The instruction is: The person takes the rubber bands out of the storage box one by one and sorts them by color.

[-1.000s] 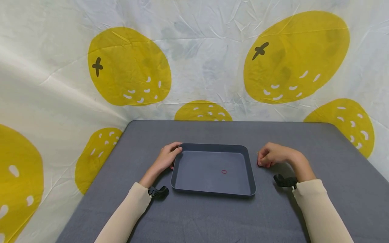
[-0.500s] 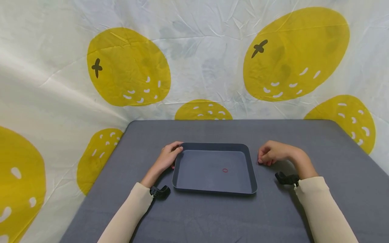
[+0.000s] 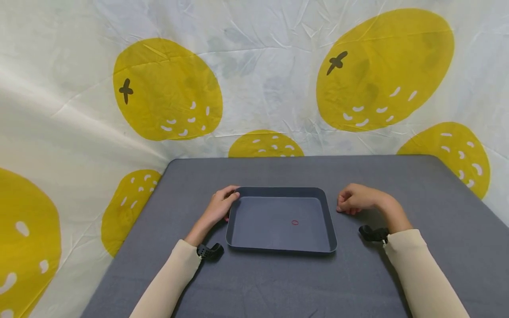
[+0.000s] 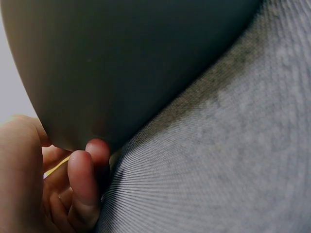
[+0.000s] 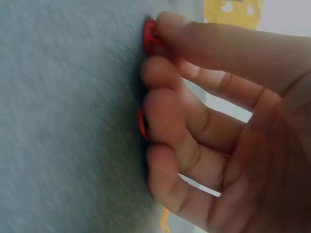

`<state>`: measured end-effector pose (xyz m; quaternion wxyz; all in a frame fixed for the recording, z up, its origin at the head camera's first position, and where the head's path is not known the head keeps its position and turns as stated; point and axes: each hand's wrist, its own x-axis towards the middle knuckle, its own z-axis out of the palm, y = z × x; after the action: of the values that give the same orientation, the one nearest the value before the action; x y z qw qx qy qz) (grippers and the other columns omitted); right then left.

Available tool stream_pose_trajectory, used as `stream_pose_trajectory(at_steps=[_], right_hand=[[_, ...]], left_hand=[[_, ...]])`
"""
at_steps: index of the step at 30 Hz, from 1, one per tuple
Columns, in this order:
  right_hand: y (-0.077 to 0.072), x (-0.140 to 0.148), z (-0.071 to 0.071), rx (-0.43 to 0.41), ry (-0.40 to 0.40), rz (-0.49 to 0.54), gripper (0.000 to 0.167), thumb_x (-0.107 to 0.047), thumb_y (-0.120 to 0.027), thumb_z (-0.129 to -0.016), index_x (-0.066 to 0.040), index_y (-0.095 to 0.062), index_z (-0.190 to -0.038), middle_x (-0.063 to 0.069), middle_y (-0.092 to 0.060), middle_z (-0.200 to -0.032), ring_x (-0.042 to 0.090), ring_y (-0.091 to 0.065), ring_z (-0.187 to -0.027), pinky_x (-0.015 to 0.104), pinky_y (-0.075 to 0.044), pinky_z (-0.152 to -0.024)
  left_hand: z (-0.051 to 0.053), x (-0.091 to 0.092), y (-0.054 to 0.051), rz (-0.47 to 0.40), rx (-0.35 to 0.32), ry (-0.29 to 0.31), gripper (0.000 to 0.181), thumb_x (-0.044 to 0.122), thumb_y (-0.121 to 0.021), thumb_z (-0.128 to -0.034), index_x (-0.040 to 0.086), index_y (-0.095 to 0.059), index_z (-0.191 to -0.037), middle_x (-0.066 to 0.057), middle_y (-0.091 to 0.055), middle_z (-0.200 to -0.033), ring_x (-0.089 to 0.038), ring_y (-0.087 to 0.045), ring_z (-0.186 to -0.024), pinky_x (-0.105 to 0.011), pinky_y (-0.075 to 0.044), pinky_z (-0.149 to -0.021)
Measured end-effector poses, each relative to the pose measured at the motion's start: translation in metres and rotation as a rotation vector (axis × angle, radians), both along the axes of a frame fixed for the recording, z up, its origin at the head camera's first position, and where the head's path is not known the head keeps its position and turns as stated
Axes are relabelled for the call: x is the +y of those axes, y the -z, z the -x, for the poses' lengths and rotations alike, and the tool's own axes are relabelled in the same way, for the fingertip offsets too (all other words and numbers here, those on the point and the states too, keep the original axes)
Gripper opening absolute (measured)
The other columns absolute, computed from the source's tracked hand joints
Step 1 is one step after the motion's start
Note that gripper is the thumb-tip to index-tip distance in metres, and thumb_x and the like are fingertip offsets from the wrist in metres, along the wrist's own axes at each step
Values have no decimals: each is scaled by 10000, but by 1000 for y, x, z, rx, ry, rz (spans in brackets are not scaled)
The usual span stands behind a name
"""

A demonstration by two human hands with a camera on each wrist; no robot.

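A dark grey rectangular tray (image 3: 274,245) rests on the table, and one thin red rubber band (image 3: 294,223) lies inside it. My left hand (image 3: 218,205) grips the tray's far left corner, thumb over the rim; in the left wrist view, curled fingers (image 4: 82,177) press its outer wall (image 4: 121,73). Right of the tray, my right hand (image 3: 358,198) is down at the tabletop with curled fingers. Its thumb and forefinger pinch a red rubber band (image 5: 148,36) at the cloth. A second red band (image 5: 142,124) shows partly under the other fingertips.
Grey cloth covers the table (image 3: 270,282). Something thin and orange (image 5: 164,221) lies beyond the right fingers, its kind unclear. A white curtain with yellow fruit prints (image 3: 270,88) hangs behind the far table edge. Each wrist wears a black camera mount (image 3: 208,251).
My left hand keeps its hold on the tray. The right hand stays nearly in place, and the red bit earlier visible at its fingertips in the head view is now hardly seen.
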<state>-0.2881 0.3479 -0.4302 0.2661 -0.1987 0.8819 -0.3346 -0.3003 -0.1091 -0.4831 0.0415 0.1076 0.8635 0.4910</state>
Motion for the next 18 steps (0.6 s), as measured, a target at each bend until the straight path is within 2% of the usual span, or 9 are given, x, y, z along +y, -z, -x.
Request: stream_pose_trajectory(at_steps=[6,11,18], right_hand=[[5,-7,-1,59,26,-34,280,-162,-731,-942,-24,-612,-730,-40,-548,-655,116,-537,-593,239,-443,-534],[2,-7,-1,52,26,-44,277,-166,-738,-936,-7,-632,-736,-33,-565,-654,124,-549,-602,235,-448,-537],[-2,-6,-2,31,18,-32,276,-165,-722,-944,29,-647,-762,-21,-592,-680,127,-573,-621,235,-457,-553]], left_hand=[[0,-1,1,6,7,4,332,342,-555,-1064,273,-671,-1367,-114,-738,-1198,-198,-510,-375,-407,-516,-380],[0,-1,2,1,0,7,347,341,-554,-1066,252,-664,-1383,-101,-735,-1213,-191,-507,-381,-407,-521,-385],[0,-1,1,-10,-6,9,322,341,-546,-1071,292,-667,-1366,-75,-745,-1168,-188,-486,-372,-418,-521,-390]])
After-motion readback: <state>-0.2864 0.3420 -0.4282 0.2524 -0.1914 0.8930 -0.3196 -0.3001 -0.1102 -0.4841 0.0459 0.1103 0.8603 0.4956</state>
